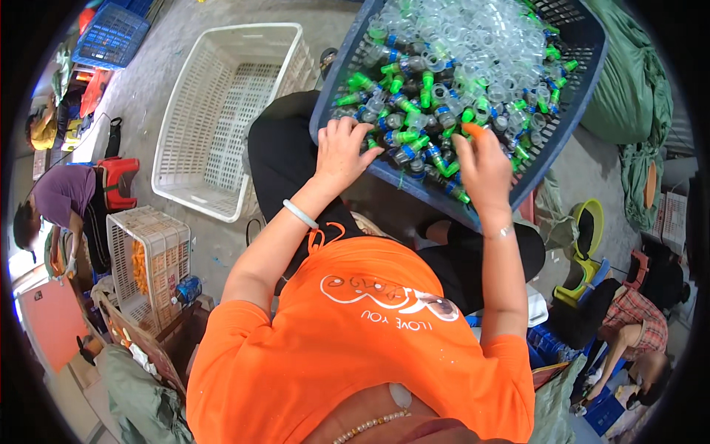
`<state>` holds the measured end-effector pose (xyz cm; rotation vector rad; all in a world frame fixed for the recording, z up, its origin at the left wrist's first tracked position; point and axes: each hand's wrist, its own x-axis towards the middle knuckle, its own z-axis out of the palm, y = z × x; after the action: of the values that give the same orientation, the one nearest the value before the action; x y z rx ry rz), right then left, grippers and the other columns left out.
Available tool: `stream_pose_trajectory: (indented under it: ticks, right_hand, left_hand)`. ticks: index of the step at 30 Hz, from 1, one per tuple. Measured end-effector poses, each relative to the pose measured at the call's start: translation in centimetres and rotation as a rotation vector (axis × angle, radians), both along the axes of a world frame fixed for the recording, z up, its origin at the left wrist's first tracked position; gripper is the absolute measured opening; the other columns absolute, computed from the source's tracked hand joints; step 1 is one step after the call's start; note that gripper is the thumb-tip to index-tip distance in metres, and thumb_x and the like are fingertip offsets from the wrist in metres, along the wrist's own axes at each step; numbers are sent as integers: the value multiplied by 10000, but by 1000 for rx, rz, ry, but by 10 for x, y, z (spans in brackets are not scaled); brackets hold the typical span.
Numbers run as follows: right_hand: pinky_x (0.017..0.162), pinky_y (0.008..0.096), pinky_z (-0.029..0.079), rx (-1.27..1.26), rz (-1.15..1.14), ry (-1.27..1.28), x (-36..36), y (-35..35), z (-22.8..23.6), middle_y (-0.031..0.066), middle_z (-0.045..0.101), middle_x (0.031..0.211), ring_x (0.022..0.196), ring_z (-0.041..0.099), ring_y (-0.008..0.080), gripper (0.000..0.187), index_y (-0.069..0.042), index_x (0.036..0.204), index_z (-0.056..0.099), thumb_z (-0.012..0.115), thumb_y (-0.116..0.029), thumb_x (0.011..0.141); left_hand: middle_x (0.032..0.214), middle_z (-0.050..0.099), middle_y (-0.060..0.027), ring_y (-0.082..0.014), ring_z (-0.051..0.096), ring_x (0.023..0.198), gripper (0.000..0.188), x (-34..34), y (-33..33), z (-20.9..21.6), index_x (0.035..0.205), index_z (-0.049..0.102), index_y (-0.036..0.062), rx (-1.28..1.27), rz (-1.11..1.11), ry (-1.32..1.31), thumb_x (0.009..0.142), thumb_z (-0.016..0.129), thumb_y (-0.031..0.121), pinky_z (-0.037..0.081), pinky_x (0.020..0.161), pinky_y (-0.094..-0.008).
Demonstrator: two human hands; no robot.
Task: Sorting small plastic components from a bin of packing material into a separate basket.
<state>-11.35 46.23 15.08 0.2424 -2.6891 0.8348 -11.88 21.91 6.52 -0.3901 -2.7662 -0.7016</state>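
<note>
A large blue plastic basket (pixel 595 55) tilts in front of me, filled with small clear plastic pieces, many with green and blue parts (pixel 407 137). My left hand (pixel 342 154) lies over its near left corner, thumb spread from the fingers, with nothing visible in it. My right hand (pixel 484 169) reaches over the near edge, touching the heap, with thumb and forefinger drawn together. An orange bit (pixel 473 130) shows at its fingertips; whether it is held or worn on a finger I cannot tell. What sits under those fingers is hidden.
A white slatted crate (pixel 166 152) stands on the floor to the left. Another white crate (pixel 151 218) with orange pieces is nearer. One person (pixel 63 196) bends at far left, another (pixel 636 325) at right. Green sacks (pixel 621 89) and a yellow-green stool (pixel 577 277) lie rightward.
</note>
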Motion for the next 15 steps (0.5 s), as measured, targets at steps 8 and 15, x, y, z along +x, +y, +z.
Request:
stream_pose_trajectory:
  ticks: [8, 15]
  right_hand:
    - [570, 412, 494, 330, 5, -49, -32, -66, -47, 123, 610, 846, 695, 623, 331, 377, -32, 1074, 565, 687, -281, 818]
    - [579, 427, 497, 121, -24, 44, -23, -43, -40, 141, 594, 898, 705, 618, 345, 362, -52, 1117, 547, 635, -186, 794]
  left_hand:
    - [989, 538, -108, -302, 544, 934, 266, 0, -16, -8, 953, 617, 92, 61, -42, -85, 714, 719, 144, 445, 778, -412]
    - [930, 531, -154, -332, 546, 880, 216, -14, -23, -6, 874, 565, 35, 336, -137, -15, 668, 630, 20, 453, 796, -430]
